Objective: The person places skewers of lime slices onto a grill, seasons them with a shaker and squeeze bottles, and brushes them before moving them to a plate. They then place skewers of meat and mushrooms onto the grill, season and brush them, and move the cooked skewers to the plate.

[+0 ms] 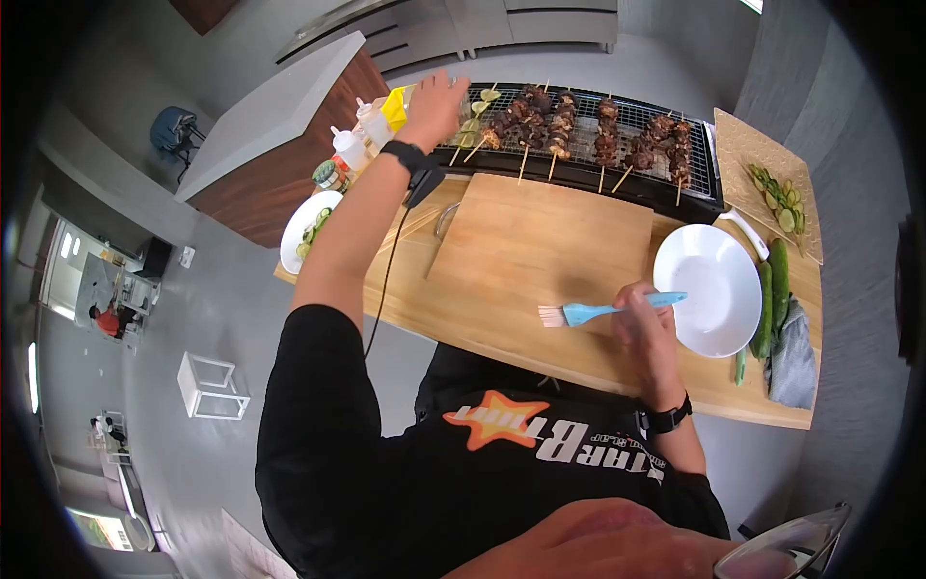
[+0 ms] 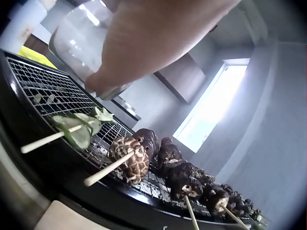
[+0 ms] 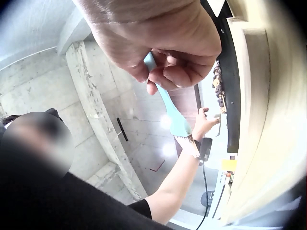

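Note:
At the left end of the grill (image 1: 569, 174), my left hand (image 1: 436, 111) grips a clear glass container (image 2: 79, 40), tilted above the rack in the left wrist view; its contents cannot be made out. Below it lies a skewer of green slices (image 2: 79, 134), beside a skewer with a scored mushroom (image 2: 129, 160). Several dark browned skewers (image 1: 606, 135) lie across the rack. My right hand (image 1: 648, 338) holds a light-blue brush (image 3: 168, 103) by its handle, above the front edge of the wooden board (image 1: 545, 232), its pale bristles pointing left.
A white bowl (image 1: 709, 294) stands right of the board, beside cucumbers (image 1: 779, 280) and a grey cloth (image 1: 793, 357). Green slices lie on a tray (image 1: 748, 145) at the back right. Squeeze bottles (image 1: 349, 148), a jar (image 1: 330, 177) and a white plate (image 1: 299, 227) stand at the left.

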A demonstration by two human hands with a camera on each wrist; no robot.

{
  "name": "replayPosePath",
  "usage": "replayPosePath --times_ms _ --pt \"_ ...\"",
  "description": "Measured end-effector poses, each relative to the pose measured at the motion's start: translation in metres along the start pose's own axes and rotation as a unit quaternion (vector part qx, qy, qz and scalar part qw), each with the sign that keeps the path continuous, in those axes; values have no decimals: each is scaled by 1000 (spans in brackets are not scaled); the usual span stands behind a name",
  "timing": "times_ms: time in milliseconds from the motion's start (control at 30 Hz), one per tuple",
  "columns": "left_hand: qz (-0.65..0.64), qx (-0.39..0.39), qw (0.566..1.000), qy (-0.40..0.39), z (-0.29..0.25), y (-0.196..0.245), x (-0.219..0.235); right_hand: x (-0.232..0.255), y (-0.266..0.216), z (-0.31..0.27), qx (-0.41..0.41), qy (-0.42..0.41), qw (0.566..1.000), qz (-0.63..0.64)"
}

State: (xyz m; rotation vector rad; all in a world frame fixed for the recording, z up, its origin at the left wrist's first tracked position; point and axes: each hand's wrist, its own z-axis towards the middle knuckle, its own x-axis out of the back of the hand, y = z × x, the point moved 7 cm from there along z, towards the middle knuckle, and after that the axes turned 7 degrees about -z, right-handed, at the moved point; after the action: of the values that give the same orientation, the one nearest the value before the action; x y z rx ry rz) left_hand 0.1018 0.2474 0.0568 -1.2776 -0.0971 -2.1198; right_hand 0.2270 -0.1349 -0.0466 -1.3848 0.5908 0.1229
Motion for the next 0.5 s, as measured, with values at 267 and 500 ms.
replayPosePath --times_ms 267,500 --pt "-108 35 993 -15 -47 -11 51 -3 2 0 -7 -5 1000 -16" --pt "-373 260 881 132 -126 -71 47 -1 0 -1 8 18 1000 -14"
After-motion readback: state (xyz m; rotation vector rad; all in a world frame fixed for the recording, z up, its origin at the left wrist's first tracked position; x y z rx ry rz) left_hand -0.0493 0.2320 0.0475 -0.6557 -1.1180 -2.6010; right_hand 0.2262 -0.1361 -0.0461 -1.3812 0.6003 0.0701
